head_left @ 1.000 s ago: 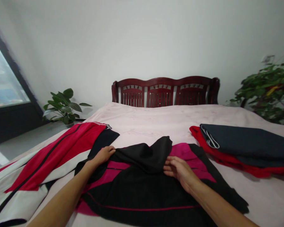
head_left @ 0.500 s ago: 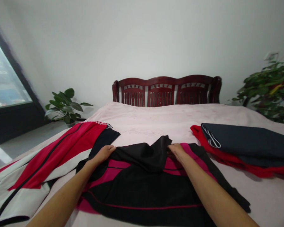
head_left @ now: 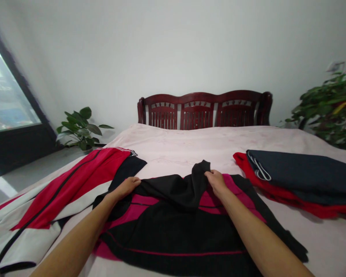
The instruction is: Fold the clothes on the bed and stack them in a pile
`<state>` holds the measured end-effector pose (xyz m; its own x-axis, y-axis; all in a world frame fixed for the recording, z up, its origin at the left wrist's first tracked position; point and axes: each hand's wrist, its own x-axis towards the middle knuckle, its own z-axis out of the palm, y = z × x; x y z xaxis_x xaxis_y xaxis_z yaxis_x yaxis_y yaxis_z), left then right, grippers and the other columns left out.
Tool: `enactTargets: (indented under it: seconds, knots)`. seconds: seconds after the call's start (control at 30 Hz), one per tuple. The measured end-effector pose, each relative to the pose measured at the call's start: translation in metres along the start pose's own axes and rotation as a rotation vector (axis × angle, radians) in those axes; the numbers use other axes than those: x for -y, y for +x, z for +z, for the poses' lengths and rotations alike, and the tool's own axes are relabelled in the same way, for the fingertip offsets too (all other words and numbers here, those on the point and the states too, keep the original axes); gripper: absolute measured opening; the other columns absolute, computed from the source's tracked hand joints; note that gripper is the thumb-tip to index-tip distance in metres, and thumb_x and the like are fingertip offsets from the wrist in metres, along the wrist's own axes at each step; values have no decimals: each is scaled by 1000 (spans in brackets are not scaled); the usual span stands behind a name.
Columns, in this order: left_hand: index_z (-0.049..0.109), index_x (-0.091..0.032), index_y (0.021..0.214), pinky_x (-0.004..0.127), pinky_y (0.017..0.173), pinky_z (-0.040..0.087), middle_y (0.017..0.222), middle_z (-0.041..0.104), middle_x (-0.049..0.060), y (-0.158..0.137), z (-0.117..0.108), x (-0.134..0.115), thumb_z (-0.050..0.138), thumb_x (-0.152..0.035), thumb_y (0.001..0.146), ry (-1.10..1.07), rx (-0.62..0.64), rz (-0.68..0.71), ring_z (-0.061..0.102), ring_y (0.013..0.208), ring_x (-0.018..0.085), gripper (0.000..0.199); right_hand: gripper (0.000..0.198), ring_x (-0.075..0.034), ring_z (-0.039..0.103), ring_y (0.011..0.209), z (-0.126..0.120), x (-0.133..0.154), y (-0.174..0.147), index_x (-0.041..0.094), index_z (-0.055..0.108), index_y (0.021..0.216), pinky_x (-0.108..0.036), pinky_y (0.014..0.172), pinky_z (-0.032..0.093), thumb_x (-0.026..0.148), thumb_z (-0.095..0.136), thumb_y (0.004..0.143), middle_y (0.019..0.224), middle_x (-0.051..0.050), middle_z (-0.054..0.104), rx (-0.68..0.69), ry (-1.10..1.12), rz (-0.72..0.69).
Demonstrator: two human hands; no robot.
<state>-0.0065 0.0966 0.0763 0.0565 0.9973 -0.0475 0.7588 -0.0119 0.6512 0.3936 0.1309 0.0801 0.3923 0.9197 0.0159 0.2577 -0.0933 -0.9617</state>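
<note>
A black and pink top (head_left: 175, 234) is lying on the pale pink bed (head_left: 184, 142), in front of the wooden headboard (head_left: 196, 99) and well apart from it. The left hand (head_left: 129, 185) is pinching one end of a black part that seems to be a sleeve (head_left: 173, 188). The right hand (head_left: 216, 181) is pinching it near the other end, and that tip is poking up toward the headboard. A red and white jacket (head_left: 83, 181) is lying in front of the headboard, off to its left. A folded dark blue cloth (head_left: 302, 169) is resting on a red cloth (head_left: 311, 209), off to the headboard's right. Leafy plants (head_left: 83, 130) are standing on both sides of the headboard.
</note>
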Motion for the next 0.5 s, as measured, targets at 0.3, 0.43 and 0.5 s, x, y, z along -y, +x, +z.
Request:
enactTargets:
  seconds: [0.3,0.43,0.5]
  knots:
    - [56,-21,63,28,67,40,64,59,1,9,-1,-1,46,-53,84,97,-28,43,57,68,20,39,24,-17,59,52,-112,-24,-21,23,52,77,-29,46,50,25,65,56,62,-1,60,-238,250,207]
    - [62,-21,69,29,71,40,74,67,5,9,1,-7,46,-47,87,172,-52,32,62,74,22,35,24,-19,64,61,-135,-41,-16,23,57,87,-29,48,49,30,58,65,79,-7,68,-324,187,225]
    - [63,-21,72,28,71,41,78,69,6,7,1,-8,46,-46,88,198,-62,29,63,78,22,34,26,-21,66,68,-139,-38,-10,22,61,91,-29,51,49,40,55,72,87,-11,71,-331,92,142]
